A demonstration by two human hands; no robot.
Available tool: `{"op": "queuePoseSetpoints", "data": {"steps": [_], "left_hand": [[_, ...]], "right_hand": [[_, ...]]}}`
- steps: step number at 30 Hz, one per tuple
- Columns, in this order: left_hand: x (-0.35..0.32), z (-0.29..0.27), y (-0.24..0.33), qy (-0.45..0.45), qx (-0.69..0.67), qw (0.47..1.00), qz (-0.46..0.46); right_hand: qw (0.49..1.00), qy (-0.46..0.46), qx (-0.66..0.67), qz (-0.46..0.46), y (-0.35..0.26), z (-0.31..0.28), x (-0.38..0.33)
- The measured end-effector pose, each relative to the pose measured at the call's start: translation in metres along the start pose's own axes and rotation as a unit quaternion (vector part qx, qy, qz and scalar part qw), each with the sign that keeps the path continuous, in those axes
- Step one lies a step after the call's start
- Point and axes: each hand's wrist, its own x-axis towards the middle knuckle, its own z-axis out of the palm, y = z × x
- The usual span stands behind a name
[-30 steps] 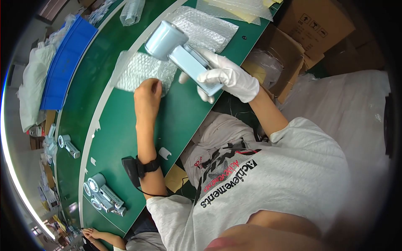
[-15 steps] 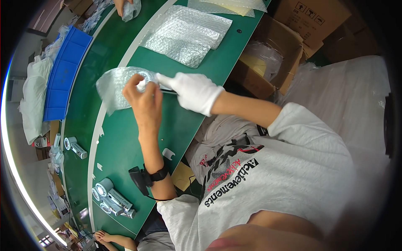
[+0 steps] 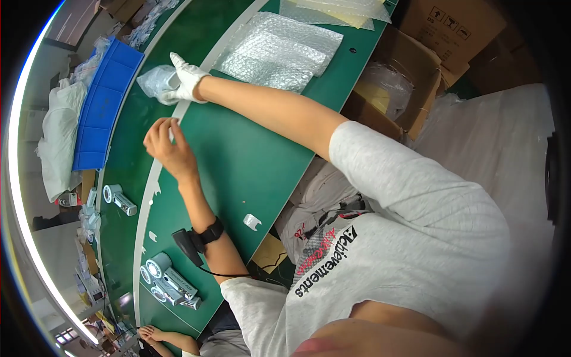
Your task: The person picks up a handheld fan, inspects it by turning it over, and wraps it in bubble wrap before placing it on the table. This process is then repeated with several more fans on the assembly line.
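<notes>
My right hand [image 3: 189, 82], in a white glove, reaches out over the green belt with thumb and fingers spread. Right by its fingers is a bundle wrapped in clear bubble wrap [image 3: 156, 82]; I cannot tell what is inside. My left hand [image 3: 169, 149] is bare and hovers near the belt's pale edge, lower in view than the bundle. Its fingers are curled in, and a small whitish bit shows between them, too small to name. A black strap device [image 3: 193, 241] sits on my left wrist.
Flat bubble-wrap bags [image 3: 276, 50] lie on the green table. Several light-blue handheld fans [image 3: 169, 279] are grouped toward the left, another fan [image 3: 121, 200] on the belt. A blue bin [image 3: 107, 107] stands beyond; an open carton [image 3: 410, 83] is at right. Another person's hands [image 3: 151, 333] show low down.
My right hand has stretched away from me to the belt, where the bubble-wrapped bundle now is. My left hand has moved leftward off the wrap. Another person's hand at the top is gone from view.
</notes>
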Motion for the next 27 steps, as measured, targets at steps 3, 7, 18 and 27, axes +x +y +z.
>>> {"op": "queuePoseSetpoints", "data": {"steps": [3, 7, 18, 27], "left_hand": [[0.012, -0.012, -0.077, -0.021, 0.162, 0.985, -0.047], [-0.035, -0.066, -0.214, 0.014, 0.484, 0.786, -0.385], [-0.043, -0.039, -0.087, -0.03, -0.214, 0.931, -0.295], [-0.052, -0.033, 0.066, -0.145, -0.611, 0.67, -0.397]], "right_hand": [[0.969, -0.106, 0.033, 0.222, 0.023, -0.007, 0.035], [0.896, -0.407, 0.13, 0.121, 0.031, 0.0, -0.053], [0.898, -0.327, 0.164, 0.244, -0.023, -0.036, -0.072], [0.945, -0.286, 0.155, 0.041, -0.057, -0.03, -0.083]]}}
